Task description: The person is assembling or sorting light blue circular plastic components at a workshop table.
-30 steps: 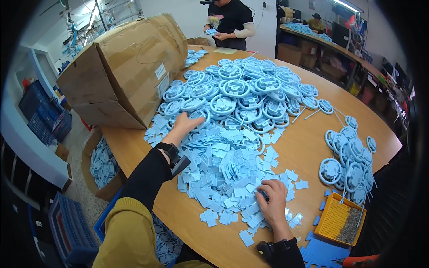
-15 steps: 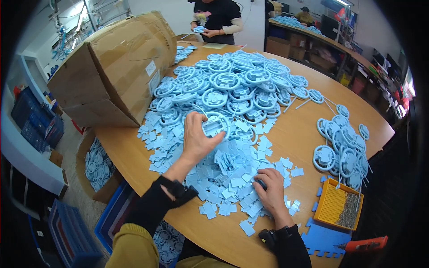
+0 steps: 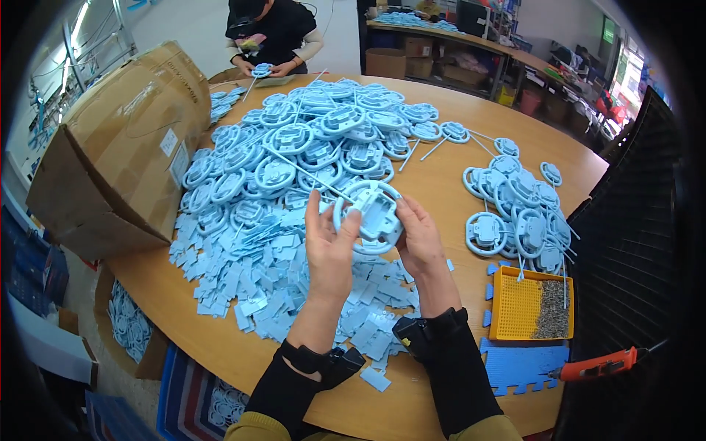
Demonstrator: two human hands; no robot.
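Both hands hold a light blue plastic toy steering wheel above the table, its hollow centre facing up. My left hand is closed on its left rim, with the thumb on the near side. At its right edge my right hand grips the rim; whether a small plate is also in those fingers is hidden. Below lies a heap of flat light blue plastic plates. Just beyond is a large pile of similar steering wheels, with thin rods among them.
A big cardboard box lies at the left. To the right are a smaller group of wheels, a yellow tray of small screws, a blue foam mat and an orange electric screwdriver. Another person works across the table.
My right hand has left the plates and come up to the wheel's right side. My left hand still holds the wheel. The whole view has turned to the right.
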